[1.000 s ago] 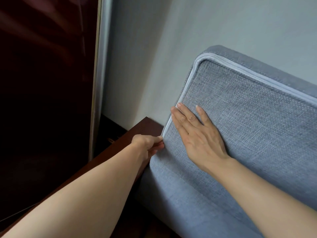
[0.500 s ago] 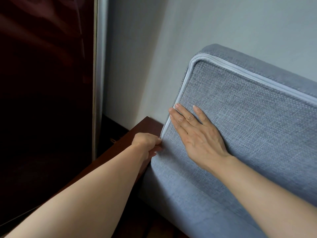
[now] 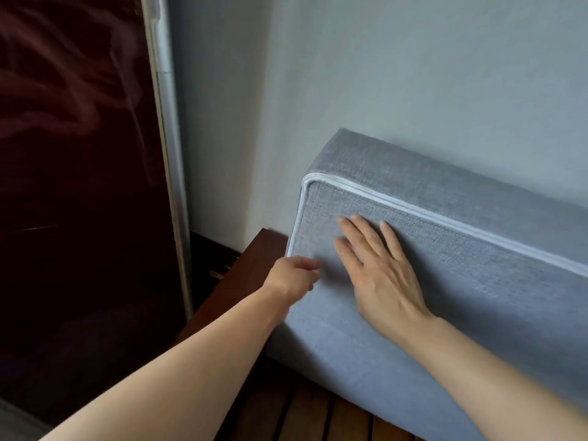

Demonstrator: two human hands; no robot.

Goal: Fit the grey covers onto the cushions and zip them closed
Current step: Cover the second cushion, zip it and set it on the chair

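A grey-covered cushion stands upright against the wall on a dark wooden frame. Pale piping runs along its top front edge and down its left edge. My right hand lies flat on the cushion's front face, fingers straight and spread, pressing the fabric. My left hand is at the cushion's lower left edge, blurred, its fingers reaching loosely onto the front face. I see nothing held in it. The zip pull is not visible.
A dark wooden armrest sits just left of the cushion, and wooden slats show below it. A dark glossy panel with a pale frame fills the left side. The plain grey wall rises behind.
My left hand has let go of the piping at the cushion's left edge and slid onto the front face. My right hand has shifted slightly right, away from the edge. The view has tilted up.
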